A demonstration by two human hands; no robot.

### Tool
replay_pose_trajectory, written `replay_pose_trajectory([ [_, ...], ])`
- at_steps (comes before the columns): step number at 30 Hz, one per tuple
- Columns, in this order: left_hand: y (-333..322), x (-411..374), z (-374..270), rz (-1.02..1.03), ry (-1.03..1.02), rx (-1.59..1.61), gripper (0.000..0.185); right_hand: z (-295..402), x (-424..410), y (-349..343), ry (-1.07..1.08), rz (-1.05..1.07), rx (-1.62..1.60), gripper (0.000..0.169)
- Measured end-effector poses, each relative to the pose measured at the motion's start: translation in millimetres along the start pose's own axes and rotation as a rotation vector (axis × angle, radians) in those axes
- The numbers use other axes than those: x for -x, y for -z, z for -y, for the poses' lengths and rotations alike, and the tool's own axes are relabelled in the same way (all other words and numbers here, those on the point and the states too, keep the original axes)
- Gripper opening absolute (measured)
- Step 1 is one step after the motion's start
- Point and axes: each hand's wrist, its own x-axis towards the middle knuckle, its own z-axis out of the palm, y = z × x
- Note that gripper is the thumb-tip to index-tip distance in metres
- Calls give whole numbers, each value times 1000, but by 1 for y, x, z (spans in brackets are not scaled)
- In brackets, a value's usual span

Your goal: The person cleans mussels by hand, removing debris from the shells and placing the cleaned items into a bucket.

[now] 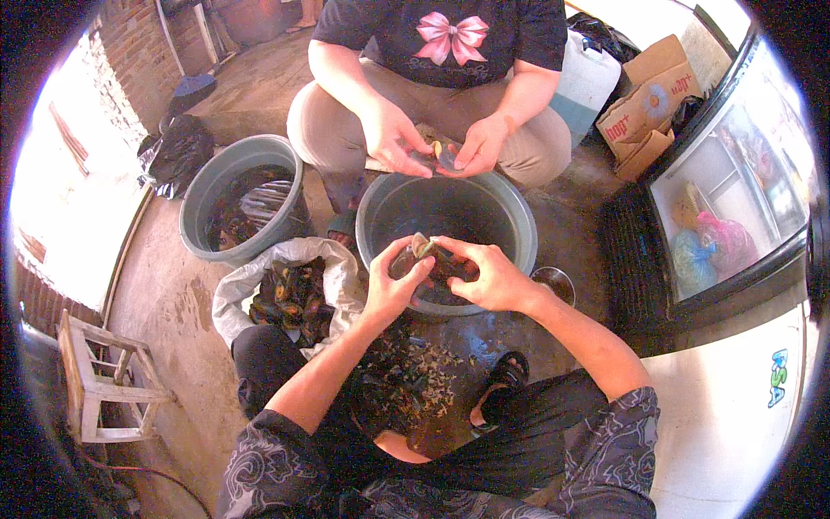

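A partly opened mussel (423,245) is held over a round grey plastic tub (528,250). My left hand (397,276) grips its shell between thumb and fingers. At its right side, the index fingertip of my right hand (496,279) touches the mussel; the other fingers curl below, and whether they hold anything is hidden. Dark shapes lie inside the tub beneath my hands, too dim to name. Left of the tub, an open white woven sack (227,301) holds many dark mussels (288,298).
Across the tub, a seated person's hands (480,146) hold an opened mussel shell (446,157). Another grey tub (188,224) stands at left. Shell debris (415,379) lies between my feet. A clear bowl (556,284), a glass-fronted fridge (733,214) and a cardboard box (648,97) are right; a wooden stool (117,391) is left.
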Motion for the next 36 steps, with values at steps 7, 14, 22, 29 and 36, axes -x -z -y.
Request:
replay_pose_trajectory([
  [7,15,-2,-1,-124,345,380,35,-29,-9,-3,10,-157,127,39],
  [14,14,7,17,0,522,183,38,3,-27,-4,-23,-192,-379,23],
  [22,0,9,18,102,432,104,24,45,-71,-44,-59,120,-551,27],
  [29,13,2,46,8,224,354,28,56,-76,-62,347,-75,-258,34],
  [36,6,7,16,108,368,13,32,55,-59,-54,529,-269,11,42],
])
